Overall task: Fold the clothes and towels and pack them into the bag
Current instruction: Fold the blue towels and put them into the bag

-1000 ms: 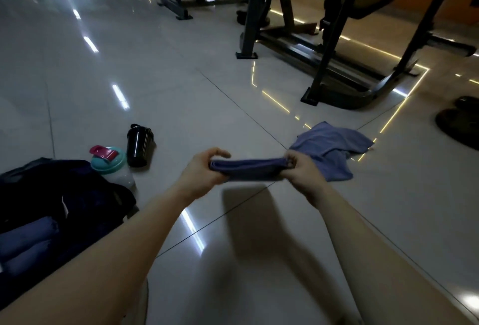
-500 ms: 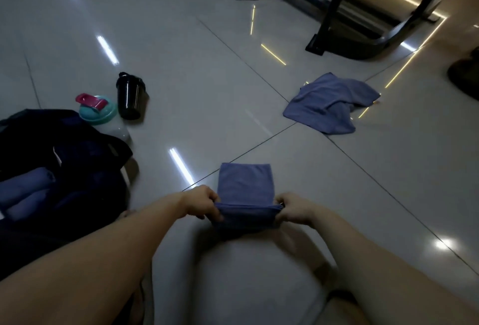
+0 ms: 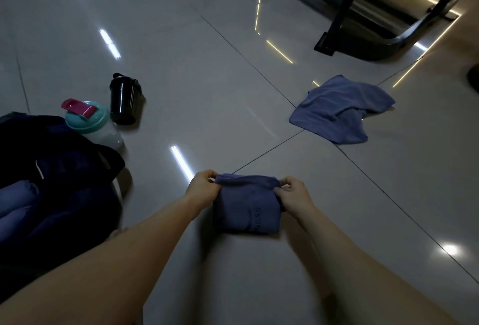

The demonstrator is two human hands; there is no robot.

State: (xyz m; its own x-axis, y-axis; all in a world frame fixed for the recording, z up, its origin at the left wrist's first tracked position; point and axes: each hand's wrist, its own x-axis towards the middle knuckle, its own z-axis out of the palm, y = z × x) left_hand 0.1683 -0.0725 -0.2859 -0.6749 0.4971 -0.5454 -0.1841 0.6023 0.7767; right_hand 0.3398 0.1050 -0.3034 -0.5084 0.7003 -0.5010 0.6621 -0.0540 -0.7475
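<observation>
A small blue towel [image 3: 246,208], folded into a compact rectangle, lies on the glossy floor in front of me. My left hand [image 3: 203,188] pinches its far left corner and my right hand [image 3: 294,196] pinches its far right corner. A second blue towel [image 3: 339,109] lies crumpled and unfolded on the floor farther off to the right. At the left edge sits an open dark bag [image 3: 59,182] with rolled blue cloth [image 3: 15,200] inside it.
A teal-lidded bottle with a pink cap [image 3: 89,122] and a black shaker cup [image 3: 123,100] stand beside the bag. Black gym equipment frames [image 3: 363,21] occupy the far right. Pale tiled floor [image 3: 207,78] stretches between.
The towel was held taut in the air, then laid on the floor, and its near edge has been brought over to the far edge, making it half as long. The view has tilted down.
</observation>
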